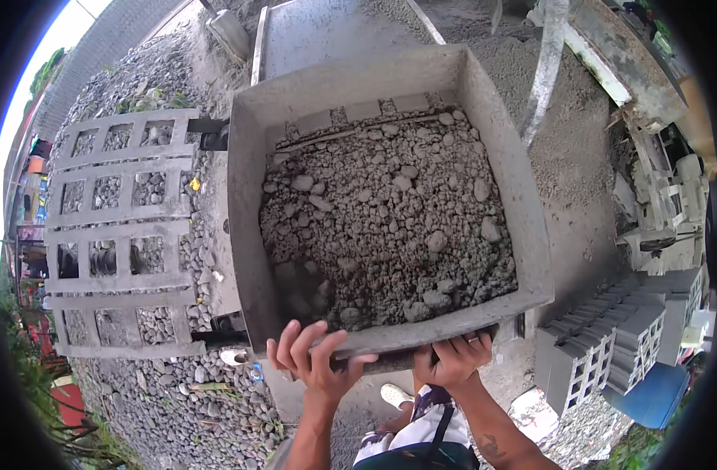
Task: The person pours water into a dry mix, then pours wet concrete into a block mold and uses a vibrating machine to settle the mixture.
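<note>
In front of me is a grey box-shaped metal hopper (505, 157), partly filled with crumbly grey concrete mix (390, 211) with pebbles and lumps. My left hand (315, 360) is at its near left corner, fingers apart and slightly bent over the rim, thumb pointing right. Along the near side, just below the rim, runs a grey bar (390, 363). My right hand (456, 360) is closed round this bar, knuckles up against the rim and a ring on one finger. The underside of the bar and the right fingertips are hidden.
Moulded grey hollow blocks (127, 231) lie in rows at left, beside gravel (178, 399). More blocks (609, 352) are stacked at lower right near a blue container (652, 395). A metal tray (335, 35) lies beyond the hopper; a pale pole (548, 70) rises at right.
</note>
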`<action>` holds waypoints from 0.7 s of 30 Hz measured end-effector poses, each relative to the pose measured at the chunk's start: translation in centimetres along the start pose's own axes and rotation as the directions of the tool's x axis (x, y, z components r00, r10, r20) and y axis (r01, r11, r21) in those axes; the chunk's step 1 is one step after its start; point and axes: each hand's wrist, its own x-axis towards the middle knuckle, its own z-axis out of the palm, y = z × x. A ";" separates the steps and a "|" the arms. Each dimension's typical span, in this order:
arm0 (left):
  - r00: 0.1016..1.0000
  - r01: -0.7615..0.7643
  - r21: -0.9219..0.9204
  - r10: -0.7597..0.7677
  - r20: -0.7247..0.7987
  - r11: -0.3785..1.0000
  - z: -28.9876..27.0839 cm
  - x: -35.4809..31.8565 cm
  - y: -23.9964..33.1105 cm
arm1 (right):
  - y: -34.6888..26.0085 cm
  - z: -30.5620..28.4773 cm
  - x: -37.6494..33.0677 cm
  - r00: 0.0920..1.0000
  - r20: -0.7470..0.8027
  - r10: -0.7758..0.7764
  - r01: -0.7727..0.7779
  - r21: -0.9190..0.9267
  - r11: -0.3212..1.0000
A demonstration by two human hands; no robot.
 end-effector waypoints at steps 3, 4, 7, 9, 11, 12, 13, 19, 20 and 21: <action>0.992 -0.068 0.020 0.069 -0.109 0.998 7.2 9.4 -2.4 | 4.1 6.4 8.3 0.999 0.033 -0.017 0.018 -0.038 0.999; 0.980 -0.101 -0.021 0.096 -0.176 0.995 10.0 13.1 -3.4 | 5.3 9.1 11.6 0.999 -0.022 -0.032 0.032 -0.031 0.999; 0.939 -0.138 -0.015 0.126 -0.319 0.990 14.2 25.6 -8.0 | 5.2 17.2 22.2 0.997 -0.068 0.040 -0.037 0.043 0.998; 0.928 -0.205 0.072 0.218 -0.301 0.976 15.4 31.4 -10.4 | 4.9 20.2 27.4 0.984 0.093 0.153 -0.155 0.010 0.988; 0.949 -0.220 0.066 0.229 -0.215 0.973 15.6 31.4 -10.1 | 6.7 20.6 26.9 0.994 0.040 0.104 -0.106 0.053 0.993; 0.976 -0.171 0.051 0.176 -0.131 0.984 15.0 30.9 -9.3 | 7.3 20.1 26.0 0.998 0.015 0.068 -0.069 0.089 0.994; 0.992 -0.118 0.039 0.120 -0.041 0.992 14.0 29.9 -8.2 | 7.6 18.9 25.0 0.998 0.003 0.067 -0.067 0.080 0.994; 0.973 -0.231 -0.040 0.232 0.012 0.972 7.7 22.6 -7.9 | 3.6 10.2 19.2 0.891 0.419 0.172 -0.198 0.018 0.980; 0.978 -0.188 -0.034 0.190 0.081 0.982 6.4 20.8 -6.8 | 3.3 8.5 17.7 0.857 0.478 0.191 -0.210 -0.013 0.978; 0.980 -0.187 -0.040 0.189 0.066 0.982 5.2 19.5 -5.9 | 3.0 6.9 16.4 0.863 0.470 0.186 -0.200 -0.020 0.980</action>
